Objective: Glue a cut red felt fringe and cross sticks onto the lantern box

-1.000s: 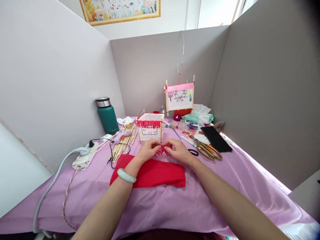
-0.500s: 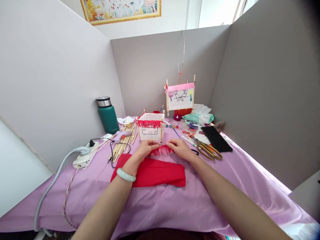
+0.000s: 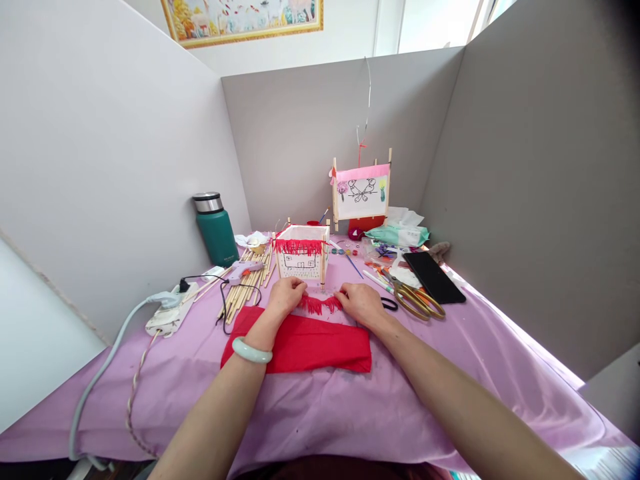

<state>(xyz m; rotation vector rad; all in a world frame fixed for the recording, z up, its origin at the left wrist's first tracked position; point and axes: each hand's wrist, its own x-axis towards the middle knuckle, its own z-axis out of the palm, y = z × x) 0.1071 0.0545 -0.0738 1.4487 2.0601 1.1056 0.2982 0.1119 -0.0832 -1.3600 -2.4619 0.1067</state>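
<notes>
A short strip of red fringe (image 3: 320, 305) stretches between my two hands, its cut strands hanging down. My left hand (image 3: 286, 297) pinches its left end and my right hand (image 3: 361, 301) pinches the right end. Just beyond them stands a box-shaped paper lantern (image 3: 301, 263) on a stick frame, with a drawn house on its front and red fringe along the top edge. A folded red cloth (image 3: 315, 347) lies on the table in front of me, partly under my left forearm.
Wooden sticks (image 3: 245, 293), a glue gun (image 3: 245, 270), a power strip (image 3: 173, 312) and a green bottle (image 3: 216, 230) are at left. Gold scissors (image 3: 417, 300), a black phone (image 3: 435, 277) and a wipes pack (image 3: 397, 235) lie at right. A second lantern (image 3: 362, 193) hangs behind from a wire.
My hands have moved slightly apart, showing more of the red fringe, which now sags a little between them. The lantern and cloth stay in place.
</notes>
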